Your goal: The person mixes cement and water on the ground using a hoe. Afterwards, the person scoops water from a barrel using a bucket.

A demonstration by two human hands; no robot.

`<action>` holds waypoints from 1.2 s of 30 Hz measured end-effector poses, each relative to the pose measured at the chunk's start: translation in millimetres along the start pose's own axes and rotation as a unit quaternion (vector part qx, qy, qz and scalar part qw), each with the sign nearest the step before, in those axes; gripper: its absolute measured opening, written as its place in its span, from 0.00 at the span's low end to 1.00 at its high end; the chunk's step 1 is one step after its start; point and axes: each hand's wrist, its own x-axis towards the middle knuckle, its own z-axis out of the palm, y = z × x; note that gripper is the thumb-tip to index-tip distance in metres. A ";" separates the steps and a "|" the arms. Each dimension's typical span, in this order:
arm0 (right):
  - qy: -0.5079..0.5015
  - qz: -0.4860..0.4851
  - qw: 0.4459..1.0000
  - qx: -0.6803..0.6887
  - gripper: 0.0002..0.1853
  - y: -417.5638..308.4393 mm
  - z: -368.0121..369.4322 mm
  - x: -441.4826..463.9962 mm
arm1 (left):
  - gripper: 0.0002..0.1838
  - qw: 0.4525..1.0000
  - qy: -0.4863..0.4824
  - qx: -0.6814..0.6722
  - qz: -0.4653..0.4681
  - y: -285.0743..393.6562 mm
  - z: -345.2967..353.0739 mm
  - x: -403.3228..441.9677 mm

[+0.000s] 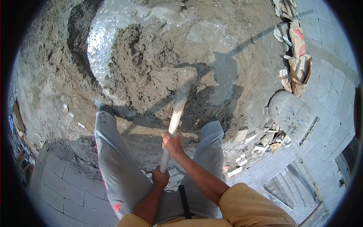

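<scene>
A long tool with a pale wooden handle (176,119) reaches from my body out into a pile of wet grey-brown mix (140,72). Its head is coated in the mix, so its exact shape is hard to tell. My right hand (172,143) is wrapped round the middle of the handle. Lower down, close to my trousers, my left hand (160,178) grips the handle's end. Shiny grey water (100,45) curves round the far left of the pile, and another wet pool (225,75) lies on its right.
A grey spattered drum (293,115) lies at the right by a block wall (329,98). Torn paper sacks (300,72) rest above it, and broken rubble (268,140) is below. Another block wall (72,181) stands at the lower left. My feet are at the pile's near edge.
</scene>
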 end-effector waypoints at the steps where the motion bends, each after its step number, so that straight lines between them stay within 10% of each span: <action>1: -0.002 -0.003 1.000 0.000 0.15 -3.4 5.7 4.5 | 0.11 1.000 0.014 -0.023 -0.002 -14.2 10.1 1.2; 5: -0.036 -0.172 0.984 -0.015 0.11 -86.8 39.4 61.7 | 0.11 0.992 0.079 -0.084 0.048 52.4 1.8 103.1; 11: -0.066 -0.430 0.897 -0.084 0.16 -394.6 180.7 211.5 | 0.17 0.968 0.130 -0.144 0.158 335.8 -164.3 304.7; 13: -0.043 -0.383 0.915 -0.123 0.16 -397.8 216.4 255.2 | 0.20 0.972 0.097 -0.151 0.149 365.8 -196.5 321.2; 22: 0.036 -0.097 0.963 -0.248 0.18 -283.9 208.4 240.6 | 0.22 0.980 -0.017 -0.197 0.014 241.4 -152.1 230.3; 36: -0.005 0.022 0.998 -0.054 0.10 -50.0 -5.4 19.3 | 0.16 0.997 -0.036 -0.023 -0.066 35.2 15.1 5.9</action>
